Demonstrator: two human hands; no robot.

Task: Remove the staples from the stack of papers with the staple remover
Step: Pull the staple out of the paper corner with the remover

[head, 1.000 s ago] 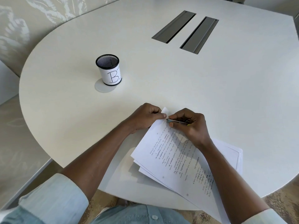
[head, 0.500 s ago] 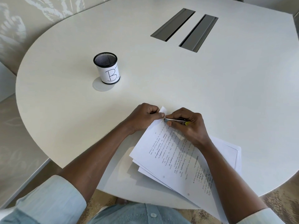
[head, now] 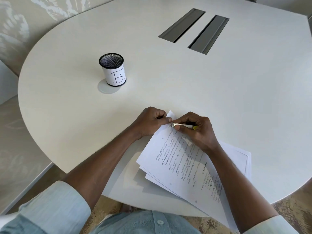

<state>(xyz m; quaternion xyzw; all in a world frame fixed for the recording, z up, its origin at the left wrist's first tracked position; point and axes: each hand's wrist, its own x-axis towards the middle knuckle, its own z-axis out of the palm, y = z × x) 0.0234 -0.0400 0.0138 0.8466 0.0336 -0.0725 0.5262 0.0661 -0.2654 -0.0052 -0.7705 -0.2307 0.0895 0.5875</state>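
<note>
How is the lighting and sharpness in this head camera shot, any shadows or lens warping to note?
Head view: soft, even light; the mesh cup throws a faint shadow near-left; the right hand shades the papers beneath it; the table rim bows from wide-angle distortion; the print is too soft to read.

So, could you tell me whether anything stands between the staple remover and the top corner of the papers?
Nothing visible does. The staple remover, gripped by the right hand, has its tip at the top corner of the stack of papers; the left hand pinches that corner just beside it.
</note>
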